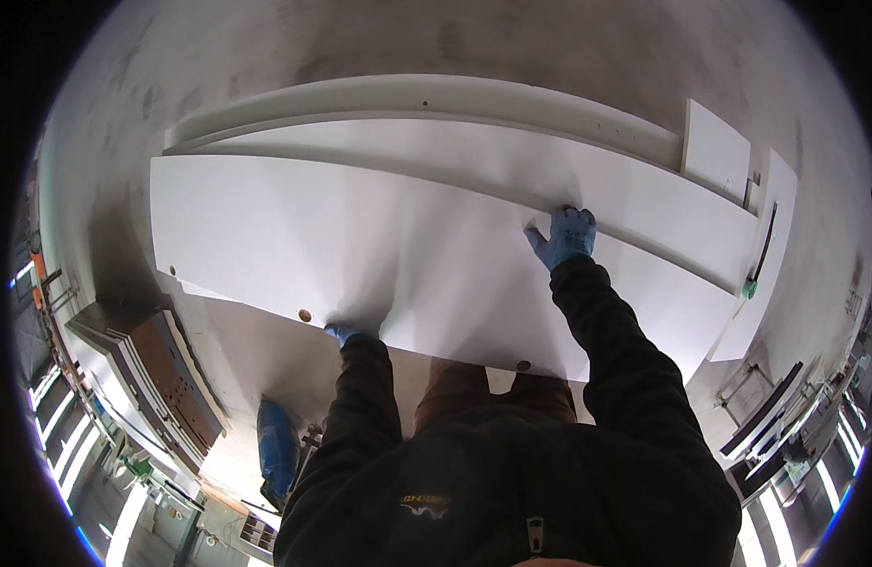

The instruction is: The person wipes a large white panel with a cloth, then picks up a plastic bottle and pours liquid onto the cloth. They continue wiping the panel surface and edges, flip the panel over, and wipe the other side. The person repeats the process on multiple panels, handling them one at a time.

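Note:
A long white panel [266, 227] lies tilted in front of me, with round holes along its near edge. My right hand [570, 236], in a blue glove, is closed over the panel's far edge, its fingers bent over the rim and its thumb spread to the left. At the near edge, by one of the holes, my left hand [343, 334], also gloved in blue, grips the panel; most of its fingers are hidden. Behind this panel stands another white panel [644, 194], partly covered by it.
A further white board [417, 94] leans at the back, with a small white board [716, 151] at its right. A narrow white piece [776, 246] with a green part stands far right. Brown and dark boards [157, 378] are stacked at left, near a blue bag [277, 444].

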A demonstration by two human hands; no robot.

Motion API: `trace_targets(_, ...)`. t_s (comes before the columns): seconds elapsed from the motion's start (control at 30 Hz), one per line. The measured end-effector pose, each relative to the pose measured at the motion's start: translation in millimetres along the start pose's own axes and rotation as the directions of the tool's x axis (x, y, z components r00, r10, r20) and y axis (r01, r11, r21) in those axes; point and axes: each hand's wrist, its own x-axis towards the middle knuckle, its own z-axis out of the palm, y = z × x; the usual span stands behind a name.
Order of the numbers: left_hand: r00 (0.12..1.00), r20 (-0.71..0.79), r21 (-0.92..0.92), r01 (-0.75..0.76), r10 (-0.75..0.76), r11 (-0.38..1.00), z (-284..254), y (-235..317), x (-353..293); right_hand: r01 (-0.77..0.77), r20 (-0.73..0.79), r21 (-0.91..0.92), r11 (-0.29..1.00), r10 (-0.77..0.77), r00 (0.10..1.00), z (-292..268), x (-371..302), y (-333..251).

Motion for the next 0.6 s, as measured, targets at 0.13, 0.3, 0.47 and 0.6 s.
trace_targets(0.13,1.000,0.002,0.081,0.018,-0.018,0.997,-10.5,-0.6,-4.8,0.015,-0.046,0.047,0.999,-0.013,0.999,13.2,-3.8,1.3)
trace_targets(0.3,0.999,-0.028,-0.083,0.042,-0.044,0.996,-6.0,1.5,-8.6,0.083,-0.143,0.174,0.981,-0.058,0.988,18.1,5.4,8.9)
trace_targets(0.47,0.995,-0.024,-0.201,0.085,-0.092,0.976,-6.7,-5.0,-4.8,0.118,-0.030,0.248,0.962,-0.114,0.993,8.4,11.7,19.4)
trace_targets(0.6,0.997,-0.055,-0.286,0.031,-0.048,0.958,-7.9,-6.4,-1.4,0.036,0.137,0.283,0.958,-0.078,0.988,6.4,23.4,23.0)
